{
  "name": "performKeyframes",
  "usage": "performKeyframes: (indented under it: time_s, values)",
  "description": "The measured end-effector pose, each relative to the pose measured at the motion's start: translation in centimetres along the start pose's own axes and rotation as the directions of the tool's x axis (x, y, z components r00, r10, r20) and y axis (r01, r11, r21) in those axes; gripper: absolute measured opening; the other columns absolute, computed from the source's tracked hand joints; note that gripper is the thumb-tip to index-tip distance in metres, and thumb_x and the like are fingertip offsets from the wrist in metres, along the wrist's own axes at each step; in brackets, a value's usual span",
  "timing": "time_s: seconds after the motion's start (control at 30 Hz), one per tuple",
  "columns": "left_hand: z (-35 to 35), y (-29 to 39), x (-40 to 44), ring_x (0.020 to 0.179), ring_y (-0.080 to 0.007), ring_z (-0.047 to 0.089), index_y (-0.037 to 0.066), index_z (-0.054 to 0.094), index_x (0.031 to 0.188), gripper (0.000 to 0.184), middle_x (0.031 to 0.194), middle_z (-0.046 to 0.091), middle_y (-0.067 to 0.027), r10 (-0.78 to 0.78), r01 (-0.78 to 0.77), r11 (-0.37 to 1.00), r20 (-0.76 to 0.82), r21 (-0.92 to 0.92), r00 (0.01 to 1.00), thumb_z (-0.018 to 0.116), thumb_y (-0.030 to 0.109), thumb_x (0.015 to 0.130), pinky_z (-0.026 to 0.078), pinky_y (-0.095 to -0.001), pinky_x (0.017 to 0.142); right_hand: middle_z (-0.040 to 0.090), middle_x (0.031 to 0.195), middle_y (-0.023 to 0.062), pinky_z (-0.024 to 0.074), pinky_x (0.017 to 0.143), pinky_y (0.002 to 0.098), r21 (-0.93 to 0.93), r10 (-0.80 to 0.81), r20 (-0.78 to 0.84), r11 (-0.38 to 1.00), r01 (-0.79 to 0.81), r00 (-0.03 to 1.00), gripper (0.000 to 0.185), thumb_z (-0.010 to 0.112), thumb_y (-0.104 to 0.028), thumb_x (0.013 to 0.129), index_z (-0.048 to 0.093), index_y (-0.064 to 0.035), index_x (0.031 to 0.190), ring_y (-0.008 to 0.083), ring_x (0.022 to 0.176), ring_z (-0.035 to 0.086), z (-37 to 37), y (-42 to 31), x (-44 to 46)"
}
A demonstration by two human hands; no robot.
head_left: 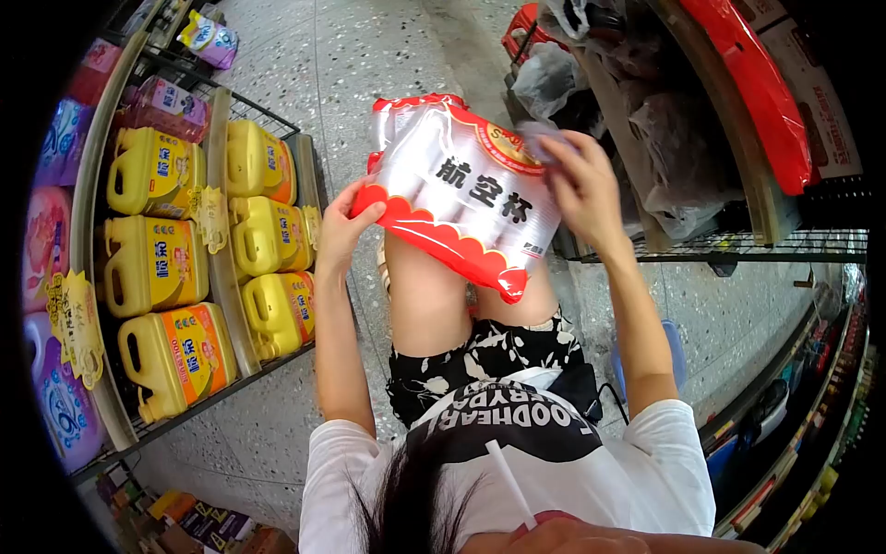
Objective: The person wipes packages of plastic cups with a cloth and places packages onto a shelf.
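Observation:
A plastic pack of disposable cups [452,185], clear with red edges and black lettering, lies tilted over my knees. My left hand [349,226] is closed on its left edge, thumb on top. My right hand [580,185] is at the pack's upper right corner, fingers curled round a greyish-purple cloth [546,143] that is smeared by motion. The cloth is against or just above the red-and-gold label; contact is hard to tell. Behind the held pack, a second red-edged pack [420,103] shows in part.
At left, a shelf rack [242,314] holds several yellow detergent jugs [166,258] and purple and pink bottles. A purple-yellow bag [210,39] lies on the speckled floor [369,55]. At right, a wire shelf [766,244] carries plastic bags [678,152]. A bluish plastic item [674,355] is beside my right leg.

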State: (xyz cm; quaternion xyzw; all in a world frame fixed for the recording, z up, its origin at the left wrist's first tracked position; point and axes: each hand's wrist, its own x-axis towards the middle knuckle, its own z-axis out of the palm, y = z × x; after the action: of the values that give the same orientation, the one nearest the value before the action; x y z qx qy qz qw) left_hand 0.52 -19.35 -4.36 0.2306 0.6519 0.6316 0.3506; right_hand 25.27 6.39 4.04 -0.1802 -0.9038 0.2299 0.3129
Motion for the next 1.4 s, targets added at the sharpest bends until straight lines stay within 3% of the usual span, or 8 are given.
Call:
performKeyframes:
  time_s: [0.2,0.4,0.5,0.73,0.87,1.13,1.23,1.4]
  values:
    - [0.1,-1.4,-1.0,0.102,-0.0178,0.063,0.001,0.052,0.13,0.039,0.116,0.064,-0.009,-0.082,-0.011,0.92,-0.219,-0.392,0.972,0.058,0.022,0.098,0.052,-0.0327,0.088,0.059,0.118,0.0125,0.0477,0.089,0.0405,0.124,-0.423,0.224,0.906,0.405,0.878,0.041,0.066,-0.004,0.075,0.067,-0.0138,0.115,0.0314,0.107,0.055,9.1,-8.6,5.6]
    - [1.5,-2.3,-4.0,0.086,-0.019,0.067,0.0,0.061,0.109,0.032,0.103,0.068,-0.0124,-0.349,0.149,0.827,-0.288,-0.542,0.892,0.059,0.03,0.097,0.056,-0.0306,0.075,0.06,0.119,0.0111,0.0484,0.085,0.0409,0.101,-0.45,0.278,0.892,0.44,0.849,0.037,0.064,-0.008,0.076,0.068,-0.0135,0.113,0.0307,0.102,0.056,13.8,-9.2,5.2]
    - [1.3,-3.1,-4.7,0.083,-0.017,0.066,0.002,0.061,0.11,0.032,0.097,0.068,-0.01,-0.179,0.005,0.846,-0.275,-0.533,0.945,0.057,0.031,0.098,0.054,-0.031,0.077,0.06,0.119,0.011,0.0485,0.085,0.0409,0.092,-0.457,0.319,0.887,0.453,0.83,0.037,0.064,-0.007,0.076,0.069,-0.0133,0.112,0.0305,0.102,0.056,13.7,-9.4,5.2]
    - [0.6,-3.9,-3.9,0.084,-0.0156,0.068,0.0,0.06,0.113,0.026,0.102,0.069,-0.0104,-0.085,-0.062,0.804,-0.217,-0.592,0.972,0.051,0.021,0.101,0.057,-0.0297,0.075,0.059,0.118,0.0069,0.0486,0.085,0.039,0.197,-0.612,0.372,0.787,0.585,0.698,0.037,0.064,-0.009,0.074,0.07,-0.0137,0.11,0.0274,0.102,0.055,13.1,-11.0,4.3]
    - [0.7,-4.3,-3.3,0.076,-0.0135,0.067,0.0,0.062,0.109,0.025,0.095,0.069,-0.0088,-0.11,-0.085,0.802,-0.285,-0.592,0.952,0.052,0.022,0.101,0.056,-0.0269,0.066,0.057,0.118,0.0059,0.048,0.085,0.0379,0.145,-0.599,0.477,0.776,0.614,0.644,0.03,0.062,-0.014,0.075,0.072,-0.009,0.103,0.0267,0.103,0.053,12.2,-11.0,3.2]
    - [1.1,-3.9,-2.9,0.073,-0.01,0.066,0.001,0.063,0.107,0.026,0.093,0.07,-0.0071,-0.108,-0.092,0.816,-0.307,-0.57,0.946,0.054,0.024,0.1,0.053,-0.024,0.061,0.055,0.119,0.0029,0.0447,0.087,0.0369,0.113,-0.542,0.644,0.765,0.634,0.54,0.019,0.06,-0.022,0.074,0.075,-0.0133,0.083,0.0249,0.108,0.051,6.1,-8.6,-0.8]
    - [1.1,-4.3,-2.9,0.073,-0.0101,0.066,0.001,0.063,0.107,0.025,0.093,0.07,-0.0073,-0.112,-0.093,0.817,-0.314,-0.568,0.943,0.054,0.023,0.1,0.053,-0.0241,0.06,0.054,0.123,0.0028,0.044,0.088,0.0369,0.112,-0.491,0.697,0.794,0.597,0.522,0.022,0.058,-0.024,0.076,0.075,-0.0142,0.085,0.0245,0.108,0.05,4.2,-6.8,-3.5]
    - [1.3,-4.1,-3.5,0.075,-0.0117,0.067,0.0,0.063,0.107,0.024,0.095,0.07,-0.0083,-0.13,-0.091,0.812,-0.33,-0.577,0.935,0.055,0.022,0.1,0.055,-0.0252,0.062,0.052,0.125,0.0048,0.0453,0.092,0.0379,0.061,-0.316,0.76,0.905,0.422,0.568,0.04,0.066,-0.008,0.065,0.074,-0.0183,0.103,0.0284,0.11,0.05,0.3,-6.3,-5.8]
